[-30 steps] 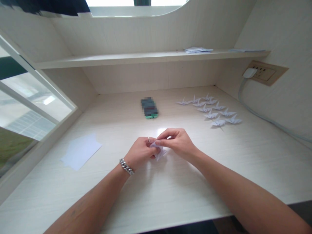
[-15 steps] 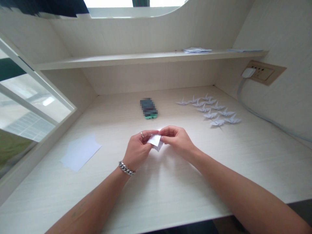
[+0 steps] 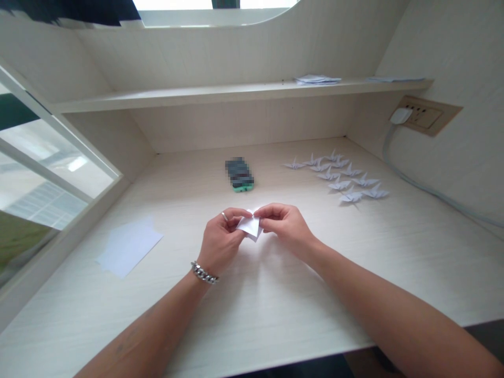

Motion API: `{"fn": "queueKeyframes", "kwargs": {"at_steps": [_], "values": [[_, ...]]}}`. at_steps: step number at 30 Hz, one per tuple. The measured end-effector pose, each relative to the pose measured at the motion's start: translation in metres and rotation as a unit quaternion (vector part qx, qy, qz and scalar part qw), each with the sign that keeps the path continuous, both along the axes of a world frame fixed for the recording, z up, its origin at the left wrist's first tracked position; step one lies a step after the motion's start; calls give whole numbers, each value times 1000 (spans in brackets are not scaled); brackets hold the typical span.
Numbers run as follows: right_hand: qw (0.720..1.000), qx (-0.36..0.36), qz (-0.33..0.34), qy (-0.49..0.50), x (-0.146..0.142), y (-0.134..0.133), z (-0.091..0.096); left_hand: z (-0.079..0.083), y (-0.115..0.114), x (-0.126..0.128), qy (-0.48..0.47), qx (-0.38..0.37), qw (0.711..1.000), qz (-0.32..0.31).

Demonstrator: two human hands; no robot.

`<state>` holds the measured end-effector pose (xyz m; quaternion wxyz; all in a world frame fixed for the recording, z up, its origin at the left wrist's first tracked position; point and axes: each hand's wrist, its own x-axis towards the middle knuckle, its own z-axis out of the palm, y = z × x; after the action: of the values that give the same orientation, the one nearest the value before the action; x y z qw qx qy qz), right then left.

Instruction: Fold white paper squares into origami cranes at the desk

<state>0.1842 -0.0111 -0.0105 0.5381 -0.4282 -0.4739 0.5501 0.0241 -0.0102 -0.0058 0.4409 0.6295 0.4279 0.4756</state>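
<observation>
A small piece of folded white paper (image 3: 249, 226) is pinched between my two hands above the middle of the desk. My left hand (image 3: 222, 239), with a ring and a chain bracelet at the wrist, grips its left side between thumb and fingers. On the other side, my right hand (image 3: 287, 226) pinches the paper's upper right part, thumb below and index finger on top. The fingertips of both hands nearly meet at the top edge. Exact creases are too small to make out.
Several white paper cranes (image 3: 338, 186) stand in a cluster at the back right. Loose white sheets (image 3: 129, 247) lie at left. A pixelated dark object with a green end (image 3: 240, 176) sits behind my hands. A cable (image 3: 433, 194) runs from the wall socket (image 3: 429, 118). Papers (image 3: 317, 80) rest on the shelf.
My left fingertips have shifted slightly left along the paper's top edge, and more of the top shows between the hands. My right hand has hardly moved.
</observation>
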Motion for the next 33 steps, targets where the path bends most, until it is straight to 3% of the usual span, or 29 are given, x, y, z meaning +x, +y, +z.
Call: {"fn": "queueKeyframes", "kwargs": {"at_steps": [14, 20, 22, 29, 33], "values": [[998, 14, 33, -42, 3, 2, -4, 4, 3, 0, 0, -88, 996, -12], [999, -12, 14, -37, 5, 4, -5, 0, 4, 1, -209, -173, 961, -61], [999, -19, 12, -28, 5, 5, -6, 0, 4, 1, -236, -188, 951, -63], [999, -6, 8, -37, 4, 4, -4, 1, 4, 0, -169, -180, 965, -83], [993, 50, 21, -100, 5, 2, -2, 0, 4, 1, -111, -145, 980, -73]]}}
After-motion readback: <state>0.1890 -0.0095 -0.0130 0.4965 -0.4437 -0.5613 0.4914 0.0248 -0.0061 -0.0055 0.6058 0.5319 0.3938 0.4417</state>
